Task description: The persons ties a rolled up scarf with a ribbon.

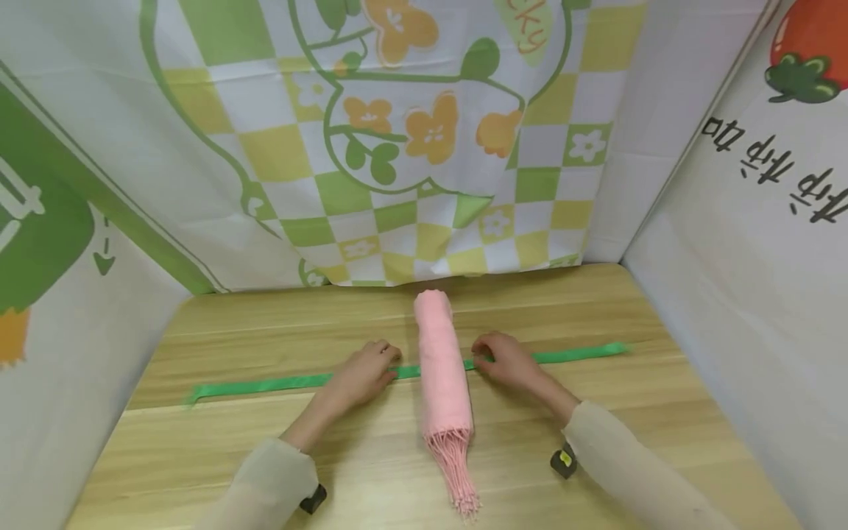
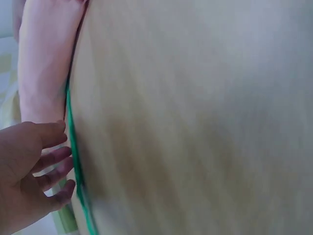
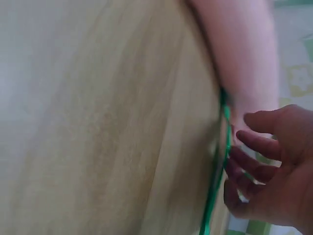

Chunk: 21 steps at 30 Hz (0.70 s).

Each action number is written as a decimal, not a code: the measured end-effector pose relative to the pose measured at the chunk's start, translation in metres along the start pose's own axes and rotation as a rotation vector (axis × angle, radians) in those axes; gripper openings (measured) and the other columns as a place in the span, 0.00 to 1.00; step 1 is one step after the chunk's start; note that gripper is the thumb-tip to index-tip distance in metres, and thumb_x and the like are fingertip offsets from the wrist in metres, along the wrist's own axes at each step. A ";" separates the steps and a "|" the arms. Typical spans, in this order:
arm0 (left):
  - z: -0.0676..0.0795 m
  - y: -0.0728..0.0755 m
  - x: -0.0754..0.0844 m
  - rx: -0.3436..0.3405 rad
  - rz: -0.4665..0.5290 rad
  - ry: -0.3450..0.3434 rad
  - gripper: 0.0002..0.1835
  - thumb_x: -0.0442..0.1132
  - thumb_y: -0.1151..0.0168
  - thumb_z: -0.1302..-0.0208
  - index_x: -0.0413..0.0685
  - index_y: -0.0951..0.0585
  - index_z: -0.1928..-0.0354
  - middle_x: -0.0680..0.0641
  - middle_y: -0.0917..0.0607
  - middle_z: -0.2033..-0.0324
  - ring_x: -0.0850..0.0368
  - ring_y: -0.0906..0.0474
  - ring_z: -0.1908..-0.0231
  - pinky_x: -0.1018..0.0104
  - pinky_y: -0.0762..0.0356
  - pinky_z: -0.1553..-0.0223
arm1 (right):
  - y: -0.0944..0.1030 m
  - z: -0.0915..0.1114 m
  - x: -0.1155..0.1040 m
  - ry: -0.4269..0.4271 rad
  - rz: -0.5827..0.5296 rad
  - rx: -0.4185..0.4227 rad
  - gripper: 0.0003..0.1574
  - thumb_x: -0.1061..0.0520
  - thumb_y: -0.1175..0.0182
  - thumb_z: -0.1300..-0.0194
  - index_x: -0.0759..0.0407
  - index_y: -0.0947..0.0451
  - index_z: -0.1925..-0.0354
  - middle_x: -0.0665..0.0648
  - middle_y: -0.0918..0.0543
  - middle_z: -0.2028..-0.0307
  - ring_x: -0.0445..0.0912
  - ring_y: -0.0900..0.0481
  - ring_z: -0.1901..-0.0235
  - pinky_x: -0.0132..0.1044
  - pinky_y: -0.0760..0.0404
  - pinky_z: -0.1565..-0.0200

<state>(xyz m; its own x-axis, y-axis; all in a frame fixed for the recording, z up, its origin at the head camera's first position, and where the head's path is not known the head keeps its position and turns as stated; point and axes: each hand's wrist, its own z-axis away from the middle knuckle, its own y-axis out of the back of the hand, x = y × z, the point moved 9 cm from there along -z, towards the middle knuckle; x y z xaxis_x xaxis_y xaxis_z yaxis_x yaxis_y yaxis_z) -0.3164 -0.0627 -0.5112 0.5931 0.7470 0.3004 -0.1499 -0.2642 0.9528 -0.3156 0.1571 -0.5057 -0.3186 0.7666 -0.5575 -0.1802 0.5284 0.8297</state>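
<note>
A pink scarf (image 1: 442, 361), rolled into a long bundle, lies lengthwise on the table with its fringe (image 1: 453, 471) toward the person. Beneath its middle runs a green ribbon (image 1: 265, 386), stretched out to both sides. The left hand (image 1: 364, 373) is just left of the roll, over the ribbon, its fingers loosely bent and apart in the left wrist view. On the other side, the right hand (image 1: 509, 361) hovers close to the roll. Its relaxed fingers (image 3: 254, 169) are right at the ribbon (image 3: 213, 188) in the right wrist view, with no grip showing.
The wooden table (image 1: 265, 456) ends at a back wall hung with a checked, flower-printed cloth (image 1: 424, 147). White printed panels (image 1: 748, 258) enclose the sides. Each wrist carries a small black device (image 1: 564, 461) beside its pale sleeve (image 1: 623, 449).
</note>
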 end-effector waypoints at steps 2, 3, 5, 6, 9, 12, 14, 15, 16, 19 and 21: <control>-0.001 -0.005 0.003 0.012 0.002 0.005 0.15 0.40 0.35 0.33 0.44 0.21 0.46 0.45 0.20 0.52 0.48 0.23 0.49 0.53 0.20 0.48 | -0.006 -0.008 0.000 0.000 0.112 0.007 0.12 0.56 0.31 0.39 0.61 0.18 0.60 0.57 0.18 0.63 0.53 0.20 0.60 0.47 0.19 0.57; -0.002 -0.006 0.004 0.017 0.003 0.006 0.15 0.40 0.34 0.33 0.44 0.20 0.47 0.46 0.20 0.53 0.48 0.23 0.50 0.53 0.20 0.49 | -0.009 -0.010 0.001 -0.008 0.150 0.004 0.11 0.54 0.29 0.41 0.59 0.19 0.64 0.56 0.19 0.66 0.52 0.22 0.62 0.46 0.20 0.60; -0.002 -0.007 0.005 0.031 0.009 0.005 0.15 0.40 0.33 0.34 0.44 0.20 0.49 0.46 0.20 0.55 0.48 0.23 0.52 0.54 0.20 0.50 | -0.013 -0.014 0.002 -0.028 0.190 -0.010 0.13 0.52 0.27 0.43 0.56 0.21 0.71 0.53 0.23 0.70 0.49 0.25 0.65 0.41 0.24 0.66; -0.003 -0.008 0.005 0.034 0.014 0.009 0.15 0.40 0.33 0.35 0.44 0.20 0.49 0.46 0.20 0.55 0.48 0.23 0.52 0.54 0.20 0.51 | -0.014 -0.016 0.003 -0.035 0.194 -0.021 0.15 0.52 0.26 0.44 0.55 0.23 0.74 0.52 0.25 0.72 0.48 0.26 0.67 0.39 0.26 0.69; -0.005 -0.009 0.004 0.028 0.052 0.018 0.15 0.38 0.32 0.36 0.43 0.20 0.49 0.46 0.19 0.55 0.48 0.21 0.53 0.53 0.19 0.51 | -0.014 -0.018 0.003 -0.025 0.147 -0.075 0.18 0.55 0.27 0.44 0.55 0.27 0.78 0.50 0.28 0.76 0.45 0.30 0.71 0.35 0.31 0.71; -0.009 -0.011 0.002 -0.001 0.117 0.029 0.14 0.37 0.32 0.36 0.43 0.20 0.50 0.45 0.16 0.55 0.48 0.19 0.52 0.52 0.19 0.50 | -0.012 -0.020 0.005 -0.015 0.046 -0.175 0.15 0.55 0.29 0.42 0.57 0.27 0.74 0.48 0.28 0.78 0.42 0.32 0.74 0.32 0.33 0.70; -0.011 -0.012 0.000 -0.034 0.158 0.032 0.10 0.35 0.33 0.36 0.43 0.20 0.54 0.45 0.15 0.57 0.48 0.18 0.54 0.50 0.18 0.51 | -0.012 -0.021 0.008 -0.039 -0.054 -0.247 0.12 0.55 0.31 0.39 0.59 0.24 0.71 0.49 0.25 0.80 0.41 0.31 0.77 0.31 0.33 0.71; -0.012 -0.013 -0.001 -0.056 0.176 0.032 0.08 0.35 0.33 0.36 0.44 0.20 0.56 0.46 0.15 0.59 0.49 0.18 0.56 0.49 0.19 0.52 | -0.012 -0.021 0.010 -0.048 -0.096 -0.282 0.12 0.55 0.33 0.37 0.60 0.23 0.70 0.49 0.24 0.81 0.40 0.31 0.78 0.30 0.33 0.72; -0.013 -0.013 -0.002 -0.072 0.196 0.028 0.07 0.35 0.33 0.36 0.44 0.20 0.59 0.47 0.14 0.61 0.51 0.18 0.58 0.50 0.19 0.53 | -0.012 -0.021 0.012 -0.057 -0.128 -0.314 0.13 0.54 0.35 0.35 0.61 0.21 0.71 0.50 0.22 0.82 0.40 0.30 0.79 0.30 0.32 0.72; -0.014 -0.014 -0.007 -0.129 0.266 0.030 0.04 0.37 0.34 0.35 0.46 0.19 0.66 0.51 0.18 0.70 0.58 0.24 0.68 0.59 0.22 0.62 | -0.013 -0.020 0.017 -0.076 -0.229 -0.375 0.17 0.56 0.40 0.31 0.63 0.17 0.75 0.53 0.19 0.84 0.40 0.27 0.82 0.30 0.28 0.72; -0.012 -0.012 -0.011 -0.156 0.323 0.039 0.06 0.39 0.35 0.33 0.46 0.19 0.68 0.54 0.20 0.74 0.62 0.29 0.73 0.66 0.26 0.66 | -0.014 -0.019 0.021 -0.069 -0.276 -0.401 0.19 0.58 0.42 0.30 0.65 0.16 0.76 0.52 0.18 0.85 0.41 0.26 0.83 0.30 0.27 0.72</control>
<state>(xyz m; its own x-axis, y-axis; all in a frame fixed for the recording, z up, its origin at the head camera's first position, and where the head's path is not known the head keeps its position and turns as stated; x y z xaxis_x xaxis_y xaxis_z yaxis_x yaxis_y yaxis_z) -0.3307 -0.0609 -0.5259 0.4653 0.6638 0.5855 -0.4455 -0.3959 0.8030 -0.3375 0.1591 -0.5290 -0.1483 0.6472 -0.7478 -0.5977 0.5438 0.5892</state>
